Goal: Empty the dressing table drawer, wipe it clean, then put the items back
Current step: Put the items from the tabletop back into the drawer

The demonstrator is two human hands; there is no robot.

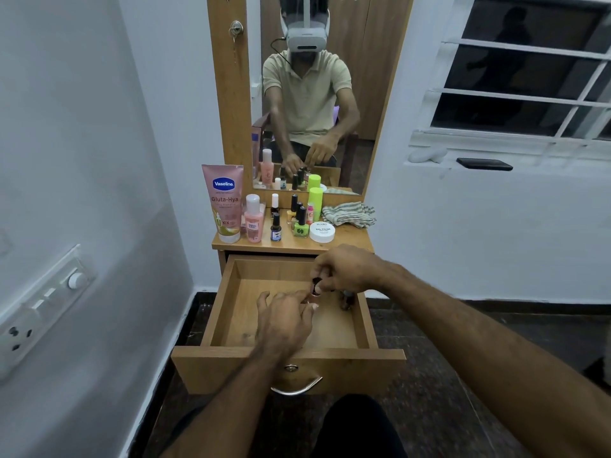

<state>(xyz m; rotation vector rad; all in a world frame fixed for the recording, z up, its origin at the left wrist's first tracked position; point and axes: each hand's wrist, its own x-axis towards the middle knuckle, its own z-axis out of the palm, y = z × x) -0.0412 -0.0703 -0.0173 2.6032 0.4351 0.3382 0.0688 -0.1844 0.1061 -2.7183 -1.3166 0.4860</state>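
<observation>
Right hand has a pinch grip on a small nail polish bottle over the open drawer. Left hand just below it, fingers loose, holding nothing I can see. Slip that pinch and it drops on the drawer floor, could crack.

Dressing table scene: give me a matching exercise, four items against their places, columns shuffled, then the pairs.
Things:
1. Vaseline tube
2. striped cloth
3. small nail polish bottle
4. white nail polish jar

Places:
A. pinched by the right hand over the open drawer
B. left end of the table top
C. right end of the table top, by the mirror
D. table top front, right of the green bottle

Pairs: 1-B, 2-C, 3-A, 4-D
</observation>
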